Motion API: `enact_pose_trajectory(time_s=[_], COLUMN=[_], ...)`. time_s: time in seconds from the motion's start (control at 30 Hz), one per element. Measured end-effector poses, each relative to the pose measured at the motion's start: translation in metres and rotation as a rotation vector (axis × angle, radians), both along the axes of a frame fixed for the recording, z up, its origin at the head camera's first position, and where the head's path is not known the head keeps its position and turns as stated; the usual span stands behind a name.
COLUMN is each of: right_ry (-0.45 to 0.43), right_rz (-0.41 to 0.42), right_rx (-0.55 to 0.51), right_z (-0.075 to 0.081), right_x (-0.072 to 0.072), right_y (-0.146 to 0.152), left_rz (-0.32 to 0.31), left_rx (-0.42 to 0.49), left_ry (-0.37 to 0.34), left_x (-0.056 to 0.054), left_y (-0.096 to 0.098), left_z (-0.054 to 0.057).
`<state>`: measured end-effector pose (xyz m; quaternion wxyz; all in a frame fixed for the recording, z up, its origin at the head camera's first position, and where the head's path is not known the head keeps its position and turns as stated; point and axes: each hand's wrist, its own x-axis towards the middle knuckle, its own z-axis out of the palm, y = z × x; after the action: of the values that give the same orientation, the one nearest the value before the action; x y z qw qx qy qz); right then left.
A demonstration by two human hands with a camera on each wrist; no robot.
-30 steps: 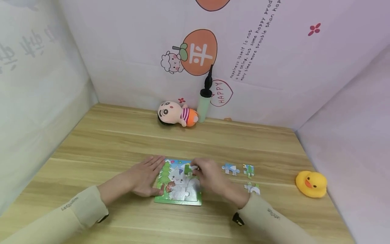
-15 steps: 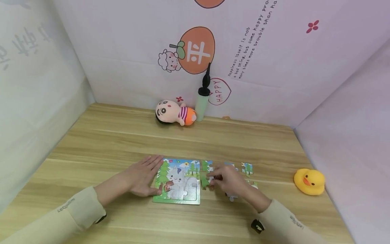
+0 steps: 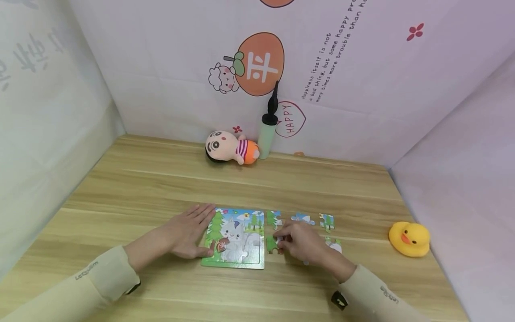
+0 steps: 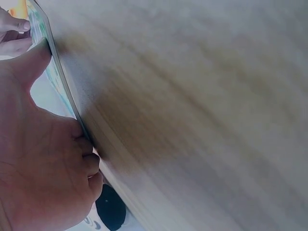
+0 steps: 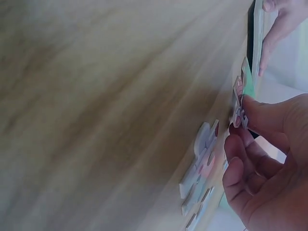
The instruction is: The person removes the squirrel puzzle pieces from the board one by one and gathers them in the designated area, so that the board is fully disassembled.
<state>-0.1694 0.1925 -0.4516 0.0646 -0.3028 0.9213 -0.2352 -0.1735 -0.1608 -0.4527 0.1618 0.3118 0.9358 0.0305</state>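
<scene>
My left hand [image 3: 187, 232] rests at the left edge of a jigsaw puzzle board [image 3: 261, 264], its fingers straight and its thumb on the rim. The board shows a grey squirrel among green trees. Just right of the board, my right hand [image 3: 301, 241] pinches a green puzzle piece [image 3: 272, 244] between thumb and fingers. In the right wrist view that puzzle piece [image 5: 238, 103] is tilted, close to the table. Above it lies another loose puzzle piece [image 3: 273, 218]. More puzzle pieces [image 3: 327, 222] lie around the right hand, which partly covers some of them.
A yellow rubber duck [image 3: 409, 239] sits at the table's right side. By the back wall lie a plush doll [image 3: 231, 147] and a pale green hand pump [image 3: 267, 138] with a black top. Printed cloth walls enclose the wooden table [image 3: 161, 179].
My right hand has moved from the board's upper right part to the loose pieces on its right, where it pinches one and shifts it slightly. The left hand stays at the board's edge.
</scene>
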Motion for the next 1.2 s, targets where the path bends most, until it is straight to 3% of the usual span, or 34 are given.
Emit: enact_pose_trajectory(time_s=[0.3, 0.53, 0.77, 0.9, 1.2], right_ry=[0.125, 0.173, 0.264, 0.323, 0.246], right_rz=[0.001, -0.005, -0.037, -0.002, 0.113], right_rx=[0.082, 0.138, 0.112, 0.101, 0.109], right_z=[-0.001, -0.002, -0.001, 0.004, 0.007], right_x=[0.002, 0.006, 0.010, 0.020, 0.039], right_y=[-0.001, -0.002, -0.011, -0.026, -0.054], left_rz=[-0.005, -0.019, -0.032, -0.038, -0.081], left_rx=[-0.006, -0.035, -0.064, -0.065, 0.000], left_ry=[0.006, 0.035, 0.065, 0.073, 0.015], left_x=[0.000, 0.000, 0.002, 0.003, 0.006], left_y=[0.003, 0.006, 0.010, 0.011, 0.021], left_z=[0.002, 0.004, 0.010, 0.011, 0.018])
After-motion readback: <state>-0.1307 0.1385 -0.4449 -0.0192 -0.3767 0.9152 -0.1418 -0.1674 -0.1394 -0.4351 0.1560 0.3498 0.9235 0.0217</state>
